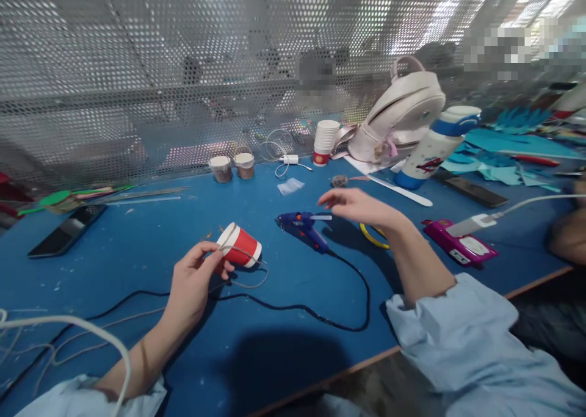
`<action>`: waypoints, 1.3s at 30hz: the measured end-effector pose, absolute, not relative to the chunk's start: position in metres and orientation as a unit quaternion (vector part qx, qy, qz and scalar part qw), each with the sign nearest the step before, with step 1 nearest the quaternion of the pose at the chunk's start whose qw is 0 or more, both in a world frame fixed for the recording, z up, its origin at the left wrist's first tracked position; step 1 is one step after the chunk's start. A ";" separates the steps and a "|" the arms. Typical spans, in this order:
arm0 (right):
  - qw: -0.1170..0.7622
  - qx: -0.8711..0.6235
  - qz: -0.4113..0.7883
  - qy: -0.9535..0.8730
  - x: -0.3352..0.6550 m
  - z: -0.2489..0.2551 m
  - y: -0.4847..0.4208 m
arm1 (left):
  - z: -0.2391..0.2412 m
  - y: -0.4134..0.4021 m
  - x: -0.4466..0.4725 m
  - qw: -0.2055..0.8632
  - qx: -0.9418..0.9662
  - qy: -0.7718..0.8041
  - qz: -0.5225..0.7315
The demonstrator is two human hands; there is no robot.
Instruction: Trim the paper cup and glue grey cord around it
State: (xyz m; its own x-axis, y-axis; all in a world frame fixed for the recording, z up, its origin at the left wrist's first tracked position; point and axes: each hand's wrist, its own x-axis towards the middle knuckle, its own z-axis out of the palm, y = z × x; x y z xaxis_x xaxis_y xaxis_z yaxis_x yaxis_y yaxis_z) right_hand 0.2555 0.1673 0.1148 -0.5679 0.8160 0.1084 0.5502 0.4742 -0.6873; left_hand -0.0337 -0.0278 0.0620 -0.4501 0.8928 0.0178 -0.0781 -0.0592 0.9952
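A red and white paper cup (246, 248) lies tipped on its side in my left hand (196, 278), whose thumb and fingers pinch its end. Thin grey cord (249, 284) runs across the cup and loops down beside it. My right hand (354, 206) hovers over the table with its fingers stretched out and nothing in them. Just left of those fingers rests a blue hot glue gun (302, 224), a clear glue stick (321, 217) poking from its back. From its handle a black cable (366, 295) curves along the table toward the left.
Behind stand two small cups (221, 169), a stack of paper cups (325, 141), a pale backpack (398, 121) and a water bottle (434, 148). A magenta power strip (460, 244) and yellow tape roll (373, 237) lie right. At left is a phone (68, 231). Perforated metal screens the back.
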 end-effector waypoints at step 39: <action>0.360 -0.187 0.272 -0.873 0.175 0.069 0.040 | 0.066 -0.038 -0.026 0.272 0.451 0.605 0.598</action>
State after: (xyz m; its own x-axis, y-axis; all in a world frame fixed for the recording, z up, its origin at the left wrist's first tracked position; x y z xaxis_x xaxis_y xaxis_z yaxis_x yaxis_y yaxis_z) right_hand 0.1745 0.0398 0.0688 -0.6708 0.5225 0.5263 0.1317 0.7823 -0.6089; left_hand -0.0258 -0.0377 0.0663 -0.4457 0.8700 0.2108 0.2209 -0.1214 0.9677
